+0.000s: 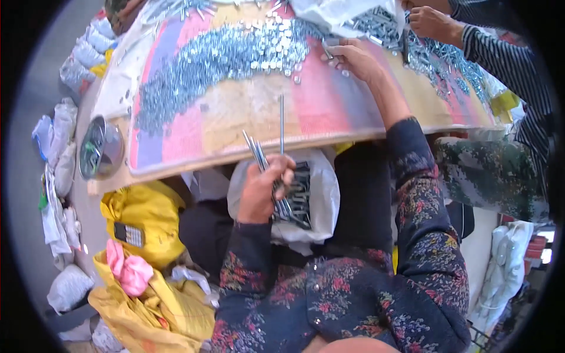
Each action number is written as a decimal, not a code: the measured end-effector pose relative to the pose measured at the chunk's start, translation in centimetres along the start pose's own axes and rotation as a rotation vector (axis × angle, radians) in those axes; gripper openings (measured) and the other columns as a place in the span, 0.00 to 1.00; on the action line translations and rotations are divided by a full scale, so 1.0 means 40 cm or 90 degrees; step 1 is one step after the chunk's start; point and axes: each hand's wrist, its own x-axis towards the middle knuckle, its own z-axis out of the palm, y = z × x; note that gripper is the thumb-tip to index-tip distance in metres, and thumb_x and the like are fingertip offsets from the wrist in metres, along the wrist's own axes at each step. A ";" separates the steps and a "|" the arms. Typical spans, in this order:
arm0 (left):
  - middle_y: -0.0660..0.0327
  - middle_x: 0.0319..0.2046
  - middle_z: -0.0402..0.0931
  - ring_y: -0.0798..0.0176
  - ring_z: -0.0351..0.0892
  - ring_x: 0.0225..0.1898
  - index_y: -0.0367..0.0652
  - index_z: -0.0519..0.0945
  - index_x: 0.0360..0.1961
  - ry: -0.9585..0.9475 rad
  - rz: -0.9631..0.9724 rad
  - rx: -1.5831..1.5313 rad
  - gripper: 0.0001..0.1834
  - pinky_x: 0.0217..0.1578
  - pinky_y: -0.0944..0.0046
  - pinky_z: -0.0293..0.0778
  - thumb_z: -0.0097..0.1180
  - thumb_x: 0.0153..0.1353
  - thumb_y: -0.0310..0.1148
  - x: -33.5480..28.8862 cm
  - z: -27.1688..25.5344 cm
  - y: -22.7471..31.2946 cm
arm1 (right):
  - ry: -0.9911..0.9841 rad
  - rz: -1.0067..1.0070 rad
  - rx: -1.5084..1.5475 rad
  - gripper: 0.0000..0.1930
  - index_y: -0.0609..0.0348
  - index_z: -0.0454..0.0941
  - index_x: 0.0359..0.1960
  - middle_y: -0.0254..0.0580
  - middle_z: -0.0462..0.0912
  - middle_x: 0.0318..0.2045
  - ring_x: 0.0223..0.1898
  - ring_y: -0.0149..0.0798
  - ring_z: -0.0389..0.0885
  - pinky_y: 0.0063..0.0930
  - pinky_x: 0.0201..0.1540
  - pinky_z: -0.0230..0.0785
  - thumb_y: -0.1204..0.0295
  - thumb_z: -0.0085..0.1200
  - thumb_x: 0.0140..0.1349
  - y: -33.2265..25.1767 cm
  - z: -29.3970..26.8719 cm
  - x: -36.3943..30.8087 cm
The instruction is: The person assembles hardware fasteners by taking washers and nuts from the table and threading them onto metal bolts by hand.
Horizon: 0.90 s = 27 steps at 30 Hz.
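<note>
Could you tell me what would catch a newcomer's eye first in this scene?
First, the broad band of small silvery nuts heaped across the striped, colourful board. Next, the left hand, gripping a bundle of long metal rods above a white bag of more rods on the lap, and the right hand, reaching into the nuts. At upper right, another person's hand works in the same pile.

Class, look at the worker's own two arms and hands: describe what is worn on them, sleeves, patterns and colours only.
Both arms wear long sleeves of dark navy fabric printed with small red, pink and pale flowers, reaching the wrists. The left hand and right hand are bare: no gloves, and no rings or watch that I can make out.
</note>
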 end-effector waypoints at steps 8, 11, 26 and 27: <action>0.67 0.18 0.69 0.78 0.61 0.14 0.37 0.76 0.32 0.034 0.030 0.043 0.13 0.13 0.80 0.55 0.52 0.66 0.37 -0.006 -0.025 -0.018 | -0.162 -0.091 0.241 0.14 0.66 0.72 0.51 0.43 0.81 0.38 0.29 0.28 0.80 0.18 0.37 0.75 0.73 0.49 0.66 0.023 0.199 -0.249; 0.66 0.18 0.70 0.78 0.63 0.15 0.37 0.77 0.31 0.023 0.051 0.044 0.12 0.13 0.79 0.56 0.55 0.64 0.36 -0.014 -0.027 -0.015 | -0.137 -0.102 0.221 0.10 0.64 0.78 0.43 0.38 0.82 0.33 0.26 0.24 0.76 0.16 0.33 0.71 0.72 0.52 0.65 0.036 0.216 -0.277; 0.67 0.16 0.69 0.78 0.61 0.12 0.35 0.78 0.28 -0.007 0.089 0.089 0.12 0.12 0.78 0.55 0.55 0.64 0.35 -0.050 -0.068 -0.007 | 0.000 -0.281 -0.302 0.13 0.55 0.83 0.40 0.26 0.75 0.23 0.25 0.19 0.68 0.15 0.27 0.61 0.61 0.54 0.64 0.001 0.203 -0.173; 0.67 0.16 0.70 0.78 0.61 0.12 0.35 0.78 0.28 0.026 0.091 0.068 0.12 0.12 0.78 0.55 0.55 0.63 0.34 -0.052 -0.070 -0.004 | 0.056 -0.299 -0.420 0.14 0.56 0.83 0.36 0.38 0.79 0.26 0.29 0.32 0.75 0.26 0.31 0.67 0.59 0.54 0.62 0.008 0.194 -0.163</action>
